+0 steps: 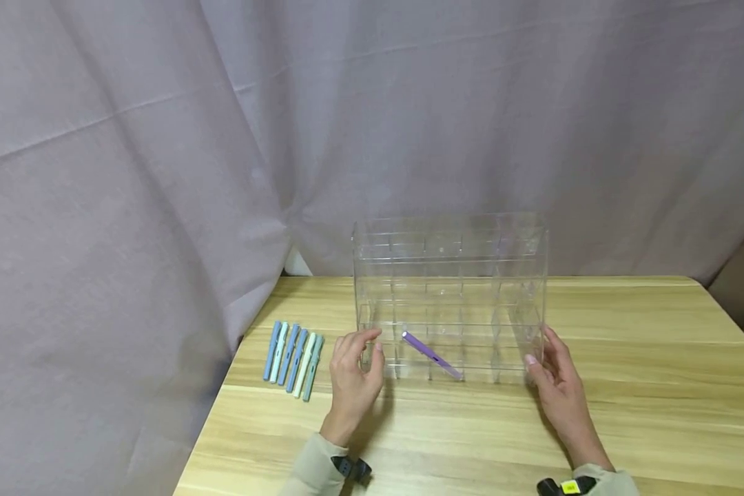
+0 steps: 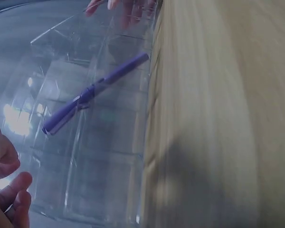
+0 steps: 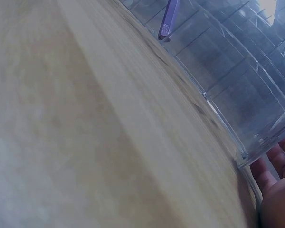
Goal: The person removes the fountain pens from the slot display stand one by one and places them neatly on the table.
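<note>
A clear plastic compartment organizer (image 1: 446, 260) stands on the table, divided into tiers and cells. A purple pen (image 1: 432, 355) with a clip lies slantwise across its front part; the left wrist view also shows this pen (image 2: 95, 92) over the clear dividers. At the organizer's left front corner is my left hand (image 1: 355, 375), fingers loosely bent, thumb apart from them, nothing between. My right hand (image 1: 558, 386) grips the right side wall near the front, thumb on one side and fingers on the outer side. In the right wrist view those fingers (image 3: 268, 173) show beyond the clear wall.
Left of the organizer, several capped pens (image 1: 293, 359) in blue, mint, pale yellow and green lie side by side. The wooden table (image 1: 471, 441) has its left edge close to the pens. A grey curtain (image 1: 409, 124) hangs behind and at the left.
</note>
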`<state>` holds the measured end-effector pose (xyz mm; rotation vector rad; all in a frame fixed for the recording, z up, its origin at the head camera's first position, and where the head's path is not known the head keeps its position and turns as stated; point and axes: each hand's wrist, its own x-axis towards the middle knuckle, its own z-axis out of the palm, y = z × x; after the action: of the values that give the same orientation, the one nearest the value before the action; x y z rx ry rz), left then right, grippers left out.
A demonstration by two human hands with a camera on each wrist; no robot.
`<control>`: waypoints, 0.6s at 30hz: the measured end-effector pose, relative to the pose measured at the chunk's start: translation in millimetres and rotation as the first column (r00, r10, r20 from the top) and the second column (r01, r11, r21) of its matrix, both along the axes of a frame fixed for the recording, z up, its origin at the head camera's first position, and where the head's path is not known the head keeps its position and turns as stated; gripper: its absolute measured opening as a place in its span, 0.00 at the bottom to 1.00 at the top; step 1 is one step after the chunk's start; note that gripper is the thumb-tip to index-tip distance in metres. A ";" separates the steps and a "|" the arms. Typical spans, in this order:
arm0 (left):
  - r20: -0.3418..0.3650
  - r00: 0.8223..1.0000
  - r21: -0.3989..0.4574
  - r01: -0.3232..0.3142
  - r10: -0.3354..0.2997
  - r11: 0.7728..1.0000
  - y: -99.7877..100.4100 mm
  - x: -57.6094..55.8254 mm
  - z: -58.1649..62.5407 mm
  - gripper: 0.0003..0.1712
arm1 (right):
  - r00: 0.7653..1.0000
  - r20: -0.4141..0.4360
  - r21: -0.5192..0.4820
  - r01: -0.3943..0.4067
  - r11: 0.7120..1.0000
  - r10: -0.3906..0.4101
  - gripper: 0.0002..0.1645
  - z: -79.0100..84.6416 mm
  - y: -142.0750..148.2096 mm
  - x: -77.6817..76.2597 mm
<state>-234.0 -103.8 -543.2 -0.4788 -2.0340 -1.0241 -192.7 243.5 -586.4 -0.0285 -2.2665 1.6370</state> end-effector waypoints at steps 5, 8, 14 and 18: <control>-0.001 1.000 -0.002 -0.020 0.020 1.000 10.8 2.9 1.5 0.14 | 1.000 0.008 0.006 -0.002 1.000 0.002 0.40 0.1 0.5 0.1; 0.036 0.999 0.029 0.010 -0.011 1.000 17.3 5.5 4.1 0.16 | 1.000 0.007 0.016 -0.001 1.000 0.001 0.40 0.9 1.4 -0.1; 0.170 0.978 0.128 0.104 -0.125 0.986 33.7 8.5 10.2 0.19 | 1.000 0.018 0.011 -0.002 1.000 0.001 0.40 1.8 1.5 -1.1; 0.224 0.961 0.186 0.121 -0.163 0.975 43.7 8.6 11.0 0.19 | 1.000 0.024 0.007 0.002 1.000 -0.002 0.40 1.0 0.5 -1.4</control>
<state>-225.4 -60.0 -532.2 -0.4333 -2.1186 -1.3893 -194.1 244.0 -585.4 -0.0488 -2.2891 1.6364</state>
